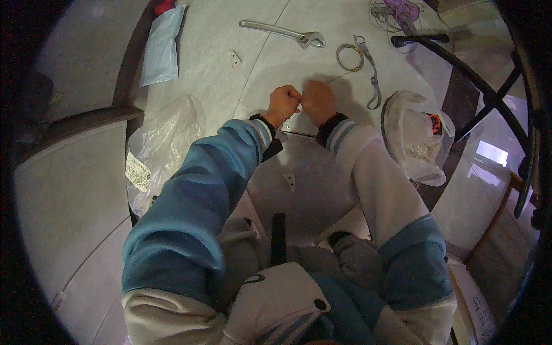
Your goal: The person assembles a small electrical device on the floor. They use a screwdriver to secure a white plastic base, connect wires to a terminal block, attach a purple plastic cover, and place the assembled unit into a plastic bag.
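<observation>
My left hand [283, 103] and my right hand [318, 102] meet over the middle of the pale tabletop [213, 86], fingertips together. The left fingers are pinched closed. My right hand is curled, its back toward me, and slightly blurred. Whatever sits between the fingers is too small or too hidden to name. Just below my hands, near the table's edge, lies a thin dark strip [298, 133] with a pale end. A small pale triangular plate with holes [234, 59] lies beyond my left hand. A similar holed plate [289, 182] appears nearer to me, between my forearms.
An adjustable wrench [282, 33] lies at the far side. Right of it are a wire-like ring [349, 58] and a grey strap [372, 75]. Clear plastic bags lie left [167, 135] and right [414, 144]. A light-blue packet [163, 49] rests far left; black bars [471, 77] rise at right.
</observation>
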The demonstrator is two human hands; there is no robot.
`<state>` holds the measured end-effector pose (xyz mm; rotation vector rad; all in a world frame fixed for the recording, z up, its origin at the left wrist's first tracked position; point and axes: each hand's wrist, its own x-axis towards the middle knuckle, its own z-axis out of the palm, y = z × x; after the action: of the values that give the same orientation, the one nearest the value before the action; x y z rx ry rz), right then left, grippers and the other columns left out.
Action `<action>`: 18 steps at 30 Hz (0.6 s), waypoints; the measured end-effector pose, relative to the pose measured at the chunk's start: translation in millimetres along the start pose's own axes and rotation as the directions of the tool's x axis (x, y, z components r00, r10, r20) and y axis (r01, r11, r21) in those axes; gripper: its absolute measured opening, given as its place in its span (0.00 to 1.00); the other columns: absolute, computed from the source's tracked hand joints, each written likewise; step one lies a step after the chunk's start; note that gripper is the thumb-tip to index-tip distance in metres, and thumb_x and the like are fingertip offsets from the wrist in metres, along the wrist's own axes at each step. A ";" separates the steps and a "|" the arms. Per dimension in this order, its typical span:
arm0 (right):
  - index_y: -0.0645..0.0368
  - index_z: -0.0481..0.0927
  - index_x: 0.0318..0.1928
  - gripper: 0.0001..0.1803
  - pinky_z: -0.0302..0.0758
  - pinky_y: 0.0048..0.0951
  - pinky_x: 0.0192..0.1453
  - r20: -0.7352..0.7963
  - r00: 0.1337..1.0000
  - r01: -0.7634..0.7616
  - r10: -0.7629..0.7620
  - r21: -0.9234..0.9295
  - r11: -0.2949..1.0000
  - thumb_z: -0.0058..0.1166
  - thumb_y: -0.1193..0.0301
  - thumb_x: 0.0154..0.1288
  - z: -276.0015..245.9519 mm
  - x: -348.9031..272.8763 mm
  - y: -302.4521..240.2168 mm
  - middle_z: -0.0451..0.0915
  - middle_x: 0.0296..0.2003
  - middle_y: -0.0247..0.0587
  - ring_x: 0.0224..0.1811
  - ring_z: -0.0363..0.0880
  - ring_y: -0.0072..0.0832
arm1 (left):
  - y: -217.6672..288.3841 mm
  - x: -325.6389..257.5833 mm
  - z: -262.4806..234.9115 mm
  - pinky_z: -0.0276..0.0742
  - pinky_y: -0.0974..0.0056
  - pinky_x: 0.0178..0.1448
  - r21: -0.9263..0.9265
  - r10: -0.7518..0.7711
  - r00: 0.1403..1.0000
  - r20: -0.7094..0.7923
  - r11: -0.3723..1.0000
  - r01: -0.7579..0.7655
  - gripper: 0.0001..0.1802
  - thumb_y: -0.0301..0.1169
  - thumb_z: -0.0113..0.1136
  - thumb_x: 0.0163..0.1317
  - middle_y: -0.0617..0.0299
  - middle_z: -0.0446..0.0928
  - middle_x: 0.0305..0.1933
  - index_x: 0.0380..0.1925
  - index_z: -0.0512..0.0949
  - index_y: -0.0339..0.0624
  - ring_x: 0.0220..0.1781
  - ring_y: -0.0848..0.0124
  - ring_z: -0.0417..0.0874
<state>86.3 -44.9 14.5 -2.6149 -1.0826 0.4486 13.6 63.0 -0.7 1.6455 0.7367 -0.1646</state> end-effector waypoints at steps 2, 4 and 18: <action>0.65 0.77 0.31 0.10 0.76 0.42 0.41 0.016 0.999 -0.038 0.038 0.024 0.999 0.53 0.69 0.53 -6.6 -0.4 -9.6 0.79 0.32 0.53 0.37 0.80 0.45 | -0.9 0.7 -0.4 0.71 0.67 0.25 0.054 0.049 0.998 -0.037 0.997 -0.047 0.08 0.31 0.65 0.48 0.62 0.77 0.21 0.21 0.77 0.38 0.22 0.74 0.76; 0.65 0.78 0.30 0.09 0.77 0.41 0.41 0.033 0.996 -0.080 0.079 0.044 0.996 0.51 0.70 0.54 -10.7 1.2 -16.6 0.79 0.32 0.54 0.37 0.80 0.45 | -3.4 1.7 -0.3 0.71 0.66 0.28 0.074 0.079 0.996 -0.042 0.994 -0.076 0.10 0.33 0.66 0.47 0.61 0.78 0.21 0.22 0.78 0.38 0.24 0.74 0.76; 0.67 0.78 0.30 0.11 0.76 0.44 0.41 0.074 0.945 -0.327 0.320 0.146 0.934 0.51 0.69 0.53 -3.1 10.5 -23.6 0.79 0.34 0.59 0.38 0.79 0.50 | -3.9 0.3 0.6 0.79 0.67 0.26 0.038 0.126 0.991 -0.037 0.991 -0.125 0.01 0.20 0.58 0.50 0.57 0.77 0.23 0.22 0.76 0.33 0.24 0.71 0.79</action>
<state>79.5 -21.7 24.1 -2.6555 -0.5971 0.6430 11.9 62.6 -4.3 1.7274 0.6607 -0.0564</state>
